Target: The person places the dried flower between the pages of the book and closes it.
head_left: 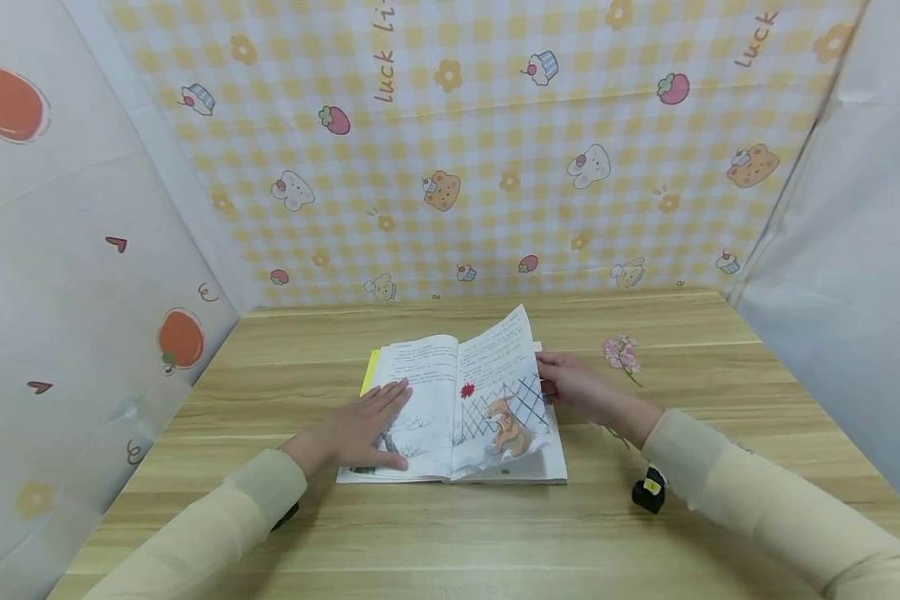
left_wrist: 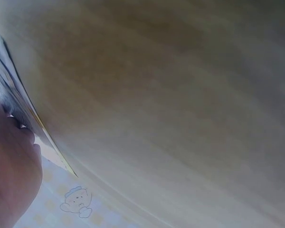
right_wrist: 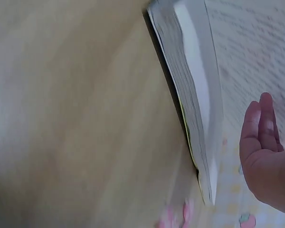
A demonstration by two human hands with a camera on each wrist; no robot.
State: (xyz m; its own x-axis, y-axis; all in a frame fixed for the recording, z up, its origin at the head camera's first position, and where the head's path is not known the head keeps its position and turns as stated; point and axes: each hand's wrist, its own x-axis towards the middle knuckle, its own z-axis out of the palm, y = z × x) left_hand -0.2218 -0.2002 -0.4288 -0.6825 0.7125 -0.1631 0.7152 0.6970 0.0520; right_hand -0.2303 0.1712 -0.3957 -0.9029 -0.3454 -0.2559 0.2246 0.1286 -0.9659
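An open picture book [head_left: 423, 367] lies on the wooden table, its yellow cover edge showing at the left. My left hand [head_left: 363, 425] rests with spread fingers on the left page. On the right side, one page [head_left: 498, 354] with a fox-like animal drawing stands raised and tilted off the pages beneath. My right hand [head_left: 577, 387] is at that page's outer edge, its fingertips partly hidden behind it. The right wrist view shows fairly straight fingers [right_wrist: 251, 130] against the raised printed page [right_wrist: 251, 52], above the thick page stack [right_wrist: 178, 61]. The left wrist view catches only part of the left hand [left_wrist: 14, 166].
A pink flower sprig [head_left: 621, 354] lies on the table [head_left: 457, 542] beyond the right hand, and another stem shows by the right forearm. A black wrist device [head_left: 648, 492] hangs under the right sleeve. Yellow checked fabric [head_left: 487, 125] stands behind the table, with pale fabric at both sides.
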